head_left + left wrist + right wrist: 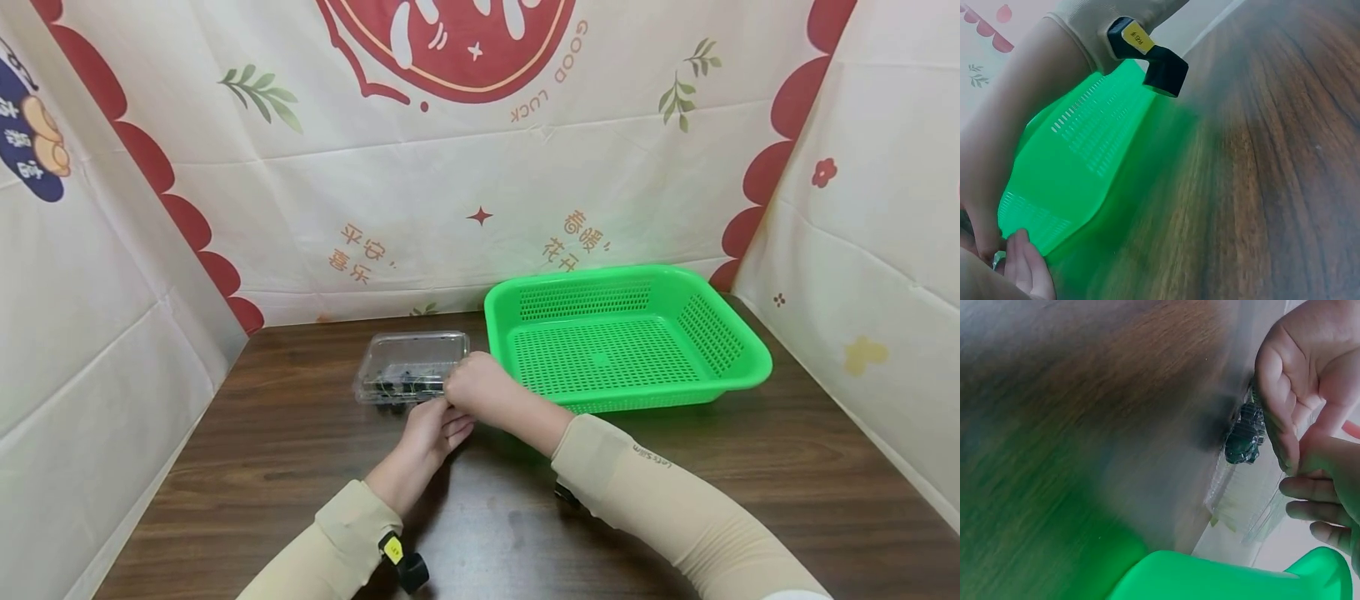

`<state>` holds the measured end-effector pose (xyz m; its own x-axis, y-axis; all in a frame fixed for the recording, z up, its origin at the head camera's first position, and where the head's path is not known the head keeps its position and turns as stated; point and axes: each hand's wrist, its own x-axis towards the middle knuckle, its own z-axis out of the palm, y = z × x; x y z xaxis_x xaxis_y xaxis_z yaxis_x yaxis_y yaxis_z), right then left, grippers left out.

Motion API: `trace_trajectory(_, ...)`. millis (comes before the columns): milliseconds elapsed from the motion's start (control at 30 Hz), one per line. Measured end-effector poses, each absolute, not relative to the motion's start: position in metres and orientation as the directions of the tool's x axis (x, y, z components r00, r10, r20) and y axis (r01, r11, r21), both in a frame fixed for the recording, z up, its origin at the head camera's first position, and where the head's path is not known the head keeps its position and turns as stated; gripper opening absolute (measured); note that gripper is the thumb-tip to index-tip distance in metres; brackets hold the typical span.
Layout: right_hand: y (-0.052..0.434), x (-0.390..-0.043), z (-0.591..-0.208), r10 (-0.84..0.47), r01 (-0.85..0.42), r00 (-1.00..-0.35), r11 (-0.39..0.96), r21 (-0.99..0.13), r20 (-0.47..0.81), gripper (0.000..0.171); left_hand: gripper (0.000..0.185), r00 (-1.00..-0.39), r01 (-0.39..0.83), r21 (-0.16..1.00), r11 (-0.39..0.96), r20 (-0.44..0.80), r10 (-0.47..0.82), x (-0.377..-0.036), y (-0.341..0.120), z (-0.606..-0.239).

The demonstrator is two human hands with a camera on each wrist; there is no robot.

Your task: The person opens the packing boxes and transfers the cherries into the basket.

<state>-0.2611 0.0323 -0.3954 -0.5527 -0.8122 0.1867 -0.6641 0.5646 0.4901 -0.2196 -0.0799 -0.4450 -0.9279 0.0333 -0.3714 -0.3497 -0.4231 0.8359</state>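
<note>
Box: a clear plastic box (411, 367) with dark contents lies on the desk (300, 467), lid down, just left of the green basket (626, 337); no label can be read on it
Right hand: the right hand (474, 387) sits at the box's near right corner, fingers curled and pinching the clear rim; the right wrist view shows the fingers (1285, 381) wrapped over the plastic edge beside a dark clump inside
Left hand: the left hand (435, 429) is just below it at the same corner, fingers curled up against the rim; whether it truly grips is hard to tell
Writing: the right sleeve (637, 483) carries small print, too small to read; the backdrop (480, 167) bears "GOOD LUCK" and Chinese characters in orange
Basket: it stands close beside the box; I cannot tell whether they touch
Open room: bare desk in front of the box and to its left, up to the cloth wall
</note>
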Motion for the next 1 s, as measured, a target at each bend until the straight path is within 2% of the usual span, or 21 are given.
trace_trajectory(133, 0.031, -0.258, -0.396, -0.804, -0.651, -0.560, 0.576, 0.495, 0.198, 0.024, 0.031, -0.930, -0.338, 0.842, -0.420, -0.367, 0.011, -0.220, -0.079, -0.444)
trace_trajectory(267, 0.030, -0.255, -0.395, -0.795, -0.646, -0.565, 0.593, 0.481, 0.222, 0.024, 0.021, -0.926, -0.336, 0.832, -0.441, -0.377, -0.006, -0.223, -0.077, -0.440)
trace_trajectory(333, 0.030, -0.255, -0.394, -0.793, -0.647, -0.564, 0.598, 0.473, 0.231, 0.024, 0.023, -0.926, -0.334, 0.827, -0.453, -0.379, -0.008, -0.224, -0.076, -0.437)
trace_trajectory(567, 0.034, -0.257, -0.394, -0.813, -0.677, -0.524, 0.579, 0.454, 0.256, 0.022, 0.035, -0.929, -0.303, 0.816, -0.493, -0.368, -0.039, -0.225, -0.072, -0.431)
trace_trajectory(1000, 0.039, -0.261, -0.400, -0.831, -0.691, -0.455, 0.556, 0.462, 0.321, 0.021, 0.037, -0.910, -0.238, 0.821, -0.518, -0.375, -0.176, -0.224, -0.060, -0.427)
